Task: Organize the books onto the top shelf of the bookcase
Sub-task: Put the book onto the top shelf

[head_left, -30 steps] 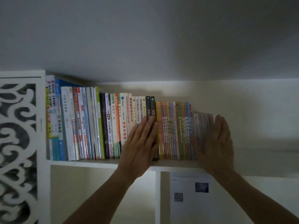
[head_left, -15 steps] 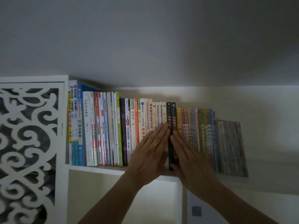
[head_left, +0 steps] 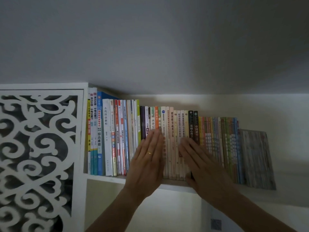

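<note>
Your hands slid left since half a second ago: left hand (head_left: 147, 162) and right hand (head_left: 203, 162) now press flat, fingers straight, on the books (head_left: 172, 143) mid-frame. Row's basically squared on the top shelf (head_left: 107, 178).

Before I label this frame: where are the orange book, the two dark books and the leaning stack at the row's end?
orange book (head_left: 156, 117): head view, upper spine.
two dark books (head_left: 193, 123): head view, upper spines, where they meet.
leaning stack (head_left: 256, 158): head view, middle of spines.

A home room: white bookcase (head_left: 107, 179) with carved fretwork panel (head_left: 38, 156), schoolbooks (head_left: 107, 136).
</note>
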Tool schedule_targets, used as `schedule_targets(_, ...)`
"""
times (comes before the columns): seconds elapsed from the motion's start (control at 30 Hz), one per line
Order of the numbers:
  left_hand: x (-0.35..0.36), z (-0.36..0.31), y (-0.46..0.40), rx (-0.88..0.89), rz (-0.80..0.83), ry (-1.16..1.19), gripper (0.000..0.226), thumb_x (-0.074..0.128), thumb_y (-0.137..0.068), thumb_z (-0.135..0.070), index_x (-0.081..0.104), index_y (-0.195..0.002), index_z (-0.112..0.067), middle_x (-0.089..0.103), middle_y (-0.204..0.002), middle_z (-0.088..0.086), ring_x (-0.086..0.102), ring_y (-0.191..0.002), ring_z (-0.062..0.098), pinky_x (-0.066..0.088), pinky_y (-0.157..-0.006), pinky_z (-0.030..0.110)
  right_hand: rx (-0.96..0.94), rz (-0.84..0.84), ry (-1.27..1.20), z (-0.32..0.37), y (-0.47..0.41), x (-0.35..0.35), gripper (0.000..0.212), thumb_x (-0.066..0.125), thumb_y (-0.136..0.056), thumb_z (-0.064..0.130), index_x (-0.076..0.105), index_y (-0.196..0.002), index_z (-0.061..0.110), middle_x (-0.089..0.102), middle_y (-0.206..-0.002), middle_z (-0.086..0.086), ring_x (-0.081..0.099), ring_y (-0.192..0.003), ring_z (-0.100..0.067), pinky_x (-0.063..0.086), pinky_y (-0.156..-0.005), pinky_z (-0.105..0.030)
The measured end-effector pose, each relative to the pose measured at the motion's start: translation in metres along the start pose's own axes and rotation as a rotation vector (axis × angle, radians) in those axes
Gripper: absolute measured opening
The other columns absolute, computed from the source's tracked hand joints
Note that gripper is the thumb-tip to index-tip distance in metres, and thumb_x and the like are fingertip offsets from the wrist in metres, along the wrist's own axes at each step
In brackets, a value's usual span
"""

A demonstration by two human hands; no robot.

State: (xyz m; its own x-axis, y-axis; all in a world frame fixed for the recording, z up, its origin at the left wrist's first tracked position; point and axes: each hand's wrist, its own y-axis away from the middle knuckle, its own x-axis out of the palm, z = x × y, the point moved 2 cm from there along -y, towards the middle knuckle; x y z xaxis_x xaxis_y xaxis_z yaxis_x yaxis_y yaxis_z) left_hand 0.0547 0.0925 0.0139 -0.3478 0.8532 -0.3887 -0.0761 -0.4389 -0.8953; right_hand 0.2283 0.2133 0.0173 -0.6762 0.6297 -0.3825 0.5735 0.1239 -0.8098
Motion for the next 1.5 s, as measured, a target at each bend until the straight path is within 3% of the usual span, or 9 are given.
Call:
schedule_targets(0.37, 0.0, 0.026, 0.015, 0.003, 0.03, -0.122, 0.066, 0.039, -0.105, -0.035, 0.019, -0.162, -0.008, 0.013, -0.17, 0.014, 0.008, -0.159, 0.026, 0.028, -0.124, 0.051, 0.014, 0.025, 0.057, 0.03, -0.018, 0.002, 0.094, 0.088, -0.066, 0.017, 0.044, -0.148, 0.005, 0.039, -0.158, -0.015, 0.028, -0.15, -0.029, 0.031, -0.114, -0.053)
schedule_targets(0.47, -0.007, 0.033, 0.019, -0.025, 0.07, -0.144, 0.071, 0.044, -0.103, -0.034, 0.016, -0.163, -0.008, 0.011, -0.171, 0.014, 0.005, -0.159, 0.028, 0.024, -0.125, 0.051, -0.027, 0.016, 0.028, 0.051, -0.033, 0.0, 0.094, 0.088, -0.068, 0.024, 0.044, -0.149, 0.005, 0.04, -0.157, -0.016, 0.035, -0.147, -0.029, 0.02, -0.126, -0.046)
schedule_targets(0.63, -0.004, 0.038, 0.024, -0.024, 0.107, -0.153, 0.092, 0.063, -0.091, -0.041, 0.014, -0.163, -0.011, 0.01, -0.171, 0.013, 0.004, -0.159, 0.031, 0.019, -0.126, 0.052, -0.032, 0.078, 0.027, 0.071, -0.071, 0.019, 0.092, 0.089, -0.069, 0.03, 0.047, -0.147, 0.006, 0.043, -0.155, -0.016, 0.037, -0.145, -0.031, 0.006, -0.12, -0.044)
schedule_targets(0.8, -0.006, 0.039, 0.019, 0.002, 0.066, -0.173, 0.091, 0.072, -0.086, -0.039, 0.028, -0.16, -0.008, 0.02, -0.169, 0.014, 0.013, -0.158, 0.034, 0.016, -0.127, 0.051, -0.024, 0.051, 0.033, 0.072, -0.094, 0.017, 0.084, 0.091, -0.066, 0.029, 0.058, -0.139, 0.006, 0.054, -0.147, -0.016, 0.047, -0.14, -0.033, 0.029, -0.121, -0.05)
schedule_targets(0.9, -0.015, 0.04, 0.015, 0.007, 0.083, -0.229, 0.089, 0.072, -0.084, -0.037, 0.033, -0.157, -0.005, 0.024, -0.167, 0.017, 0.016, -0.156, 0.037, 0.016, -0.126, 0.053, 0.055, -0.061, -0.001, 0.064, -0.133, -0.006, 0.068, 0.071, -0.091, 0.033, 0.045, -0.149, 0.008, 0.04, -0.158, -0.014, 0.03, -0.15, -0.032, 0.026, -0.122, -0.052)
schedule_targets(1.17, -0.003, 0.053, 0.019, 0.01, 0.006, -0.119, 0.078, 0.07, -0.093, -0.033, 0.034, -0.158, -0.01, 0.024, -0.168, 0.009, 0.02, -0.156, 0.029, 0.029, -0.123, 0.048, -0.002, 0.08, -0.07, 0.067, -0.152, 0.012, 0.08, 0.053, -0.101, 0.022, -0.006, -0.154, 0.02, -0.008, -0.167, -0.002, -0.011, -0.153, -0.019, -0.005, -0.122, -0.04)
schedule_targets(1.33, -0.029, 0.067, 0.033, -0.028, 0.078, -0.09, 0.097, 0.063, -0.094, -0.053, 0.006, -0.165, -0.021, -0.002, -0.173, 0.003, -0.003, -0.159, 0.023, 0.018, -0.127, 0.053, 0.02, 0.136, -0.045, 0.074, -0.14, -0.002, 0.104, 0.075, -0.084, 0.047, 0.009, -0.158, 0.013, 0.01, -0.167, -0.011, 0.005, -0.155, -0.025, 0.004, -0.122, -0.045)
schedule_targets(1.43, -0.048, 0.103, 0.056, -0.171, 0.013, -0.123, 0.107, 0.052, -0.091, -0.074, 0.001, -0.164, -0.015, -0.007, -0.172, 0.01, -0.007, -0.159, 0.028, 0.005, -0.128, 0.053, -0.061, 0.219, -0.062, 0.093, -0.122, 0.009, 0.114, 0.069, -0.085, 0.053, -0.01, -0.158, 0.015, -0.019, -0.166, -0.007, -0.016, -0.154, -0.024, -0.006, -0.122, -0.043)
schedule_targets(1.5, -0.047, 0.123, 0.069, -0.16, 0.001, -0.094, 0.109, 0.051, -0.093, -0.074, 0.009, -0.162, -0.001, 0.002, -0.17, 0.021, 0.003, -0.158, 0.035, 0.021, -0.125, 0.057, -0.025, 0.234, -0.059, 0.1, -0.116, 0.02, 0.118, 0.074, -0.083, 0.041, -0.014, -0.158, 0.016, -0.027, -0.165, -0.007, -0.024, -0.153, -0.022, -0.009, -0.121, -0.043)
